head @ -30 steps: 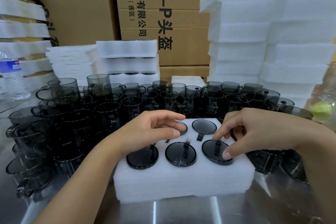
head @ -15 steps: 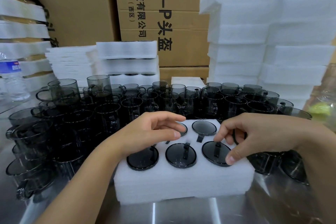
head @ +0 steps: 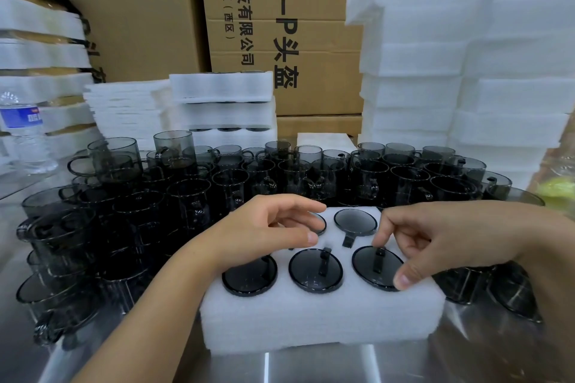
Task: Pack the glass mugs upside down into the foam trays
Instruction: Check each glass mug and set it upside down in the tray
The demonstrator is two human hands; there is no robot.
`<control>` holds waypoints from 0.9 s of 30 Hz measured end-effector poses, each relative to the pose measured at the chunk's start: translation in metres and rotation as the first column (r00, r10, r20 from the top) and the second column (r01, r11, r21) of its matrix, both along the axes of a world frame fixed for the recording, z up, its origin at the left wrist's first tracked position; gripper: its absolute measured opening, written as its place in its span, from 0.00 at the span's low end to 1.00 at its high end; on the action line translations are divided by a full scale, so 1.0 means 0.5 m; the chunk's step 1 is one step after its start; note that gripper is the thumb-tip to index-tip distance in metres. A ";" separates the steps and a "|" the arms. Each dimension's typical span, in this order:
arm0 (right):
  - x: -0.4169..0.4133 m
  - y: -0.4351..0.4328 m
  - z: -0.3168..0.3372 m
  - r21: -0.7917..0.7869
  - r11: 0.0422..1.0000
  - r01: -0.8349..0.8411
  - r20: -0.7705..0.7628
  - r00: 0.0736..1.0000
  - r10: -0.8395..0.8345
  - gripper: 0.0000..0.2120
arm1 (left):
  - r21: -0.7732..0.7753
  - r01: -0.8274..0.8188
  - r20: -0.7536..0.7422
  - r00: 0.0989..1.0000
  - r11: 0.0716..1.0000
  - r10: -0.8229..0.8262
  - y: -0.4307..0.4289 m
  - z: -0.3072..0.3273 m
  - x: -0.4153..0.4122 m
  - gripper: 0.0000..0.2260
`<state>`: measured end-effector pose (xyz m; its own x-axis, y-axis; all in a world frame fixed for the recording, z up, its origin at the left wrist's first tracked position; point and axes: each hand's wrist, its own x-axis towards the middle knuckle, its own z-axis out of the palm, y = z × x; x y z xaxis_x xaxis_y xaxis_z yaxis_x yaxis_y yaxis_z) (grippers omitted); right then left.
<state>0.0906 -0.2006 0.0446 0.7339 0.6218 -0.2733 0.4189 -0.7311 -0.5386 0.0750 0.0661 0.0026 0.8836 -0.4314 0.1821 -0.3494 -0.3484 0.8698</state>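
Mug [head: 364, 274], smoky glass, base-up in spongy foam tray [head: 311, 320], under pinch of right hand [head: 441, 242]; left hand [head: 261, 233] slack.

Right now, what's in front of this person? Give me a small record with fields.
Tray: white foam, on metal table.
Packed mugs: five seen, base up; back-right slot hidden.
Loose mugs: dark glass, crowded behind and beside tray.
Left grip: relaxed, over back-left mug.
Right grip: poised at front-right mug; hold unclear.
Behind: foam stacks, boxes.
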 end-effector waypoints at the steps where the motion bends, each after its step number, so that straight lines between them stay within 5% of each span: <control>1: 0.000 -0.001 -0.001 0.005 1.000 -0.001 0.003 1.000 0.001 0.20 | 0.017 0.001 0.015 1.000 1.000 -0.001 0.000 0.001 -0.001 0.18; 7: 0.001 -0.003 -0.005 0.051 0.999 -0.007 -0.003 1.000 0.007 0.19 | 0.202 -0.015 0.103 0.995 0.979 -0.006 -0.001 0.001 0.004 0.13; 18: -0.016 -0.001 -0.007 0.008 0.997 0.072 0.029 0.997 -0.073 0.28 | 0.175 -0.109 0.181 0.981 0.979 0.077 -0.006 -0.008 -0.003 0.14; 27: -0.056 0.012 -0.006 -0.067 0.981 0.184 0.265 0.951 -0.161 0.20 | 0.301 -0.286 0.420 0.896 0.910 0.143 -0.017 -0.013 -0.024 0.05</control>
<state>0.0625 -0.1948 0.0415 0.8805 0.4610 -0.1105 0.3975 -0.8449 -0.3579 0.0631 0.0577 -0.0041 0.8534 -0.3376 0.3972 -0.5087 -0.7058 0.4931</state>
